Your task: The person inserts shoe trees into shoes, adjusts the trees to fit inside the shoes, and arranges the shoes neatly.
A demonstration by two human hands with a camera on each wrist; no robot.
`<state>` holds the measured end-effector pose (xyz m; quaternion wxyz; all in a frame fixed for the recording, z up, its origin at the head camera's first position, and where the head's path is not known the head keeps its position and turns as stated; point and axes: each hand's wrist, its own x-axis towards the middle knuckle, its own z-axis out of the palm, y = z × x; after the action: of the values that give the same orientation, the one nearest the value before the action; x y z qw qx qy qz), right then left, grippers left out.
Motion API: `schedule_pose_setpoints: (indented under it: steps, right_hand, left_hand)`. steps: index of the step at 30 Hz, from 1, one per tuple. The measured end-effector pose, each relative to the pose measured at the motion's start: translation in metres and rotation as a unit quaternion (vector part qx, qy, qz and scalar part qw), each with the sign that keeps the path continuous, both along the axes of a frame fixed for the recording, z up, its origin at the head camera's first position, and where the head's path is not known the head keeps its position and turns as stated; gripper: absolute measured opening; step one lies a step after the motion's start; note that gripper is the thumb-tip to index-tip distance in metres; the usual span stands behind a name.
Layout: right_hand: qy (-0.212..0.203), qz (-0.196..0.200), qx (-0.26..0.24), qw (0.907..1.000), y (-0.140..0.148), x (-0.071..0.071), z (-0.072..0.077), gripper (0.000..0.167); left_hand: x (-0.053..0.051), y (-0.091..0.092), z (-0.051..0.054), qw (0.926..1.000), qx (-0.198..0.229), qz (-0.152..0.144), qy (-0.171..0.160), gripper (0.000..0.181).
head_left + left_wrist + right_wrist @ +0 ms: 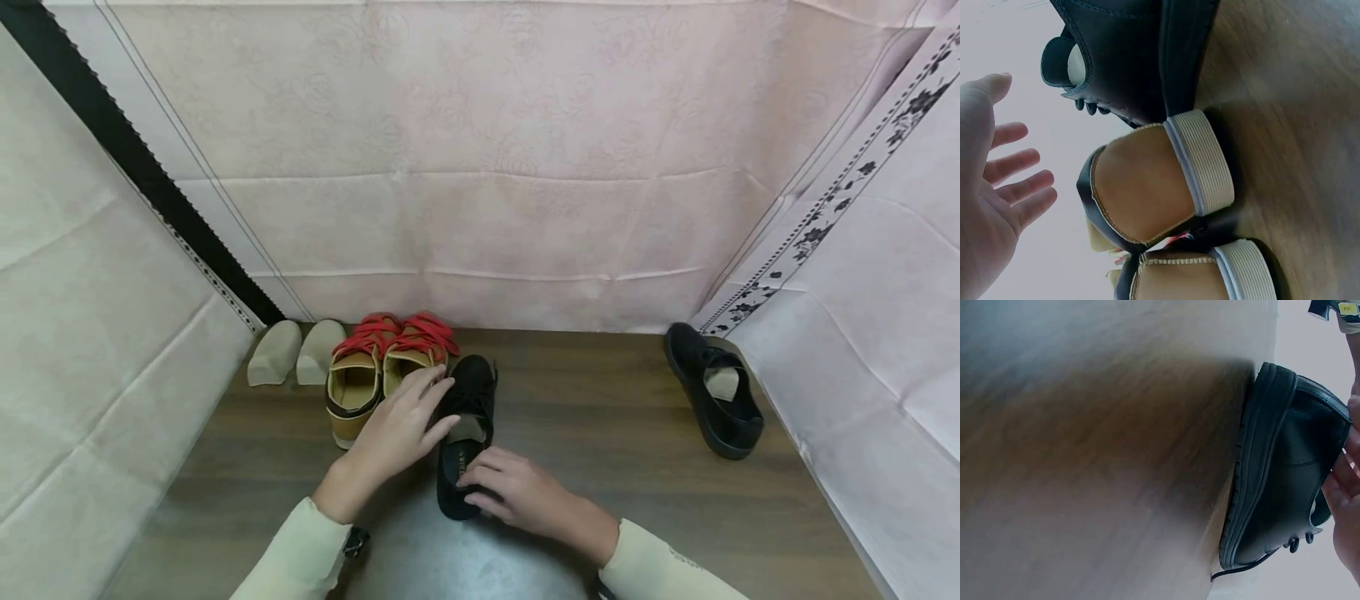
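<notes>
A black lace-up shoe [472, 387] stands on the floor, toe toward the back wall, with a pale insert in its opening. My left hand [403, 425] hovers over its left side, fingers spread and relaxed; the left wrist view shows that hand [997, 169] apart from the black shoe [1122, 56]. At the heel, my right hand [517, 492] has its fingers at the collar; in the right wrist view the fingers [1344, 469] touch the rim of the shoe [1291, 462]. Whether they grip it is unclear.
Tan shoes with red laces [356, 383] stand left of the black shoe. Two pale inserts [275, 354] lie farther left by the cloth. Another black shoe [712, 392] with an insert stands at the right. Cloth-covered walls [487, 225] border the wooden floor [600, 400].
</notes>
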<state>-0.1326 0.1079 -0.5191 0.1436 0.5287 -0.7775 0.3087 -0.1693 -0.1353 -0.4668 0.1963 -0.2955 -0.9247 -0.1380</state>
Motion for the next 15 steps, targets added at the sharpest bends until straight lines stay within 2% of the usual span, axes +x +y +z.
schedule_pose_setpoints:
  steps: [10, 15]
  right_hand:
    - [0.006, -0.012, 0.009, 0.9999, -0.004, 0.001, -0.002, 0.018]
    - [0.027, -0.022, 0.020, 0.9992, -0.005, 0.002, 0.002, 0.017]
  left_hand:
    - [-0.006, -0.007, 0.000, 0.9995, -0.027, 0.015, 0.000, 0.056]
    - [-0.011, -0.010, -0.002, 0.9989, -0.041, 0.022, 0.007, 0.058]
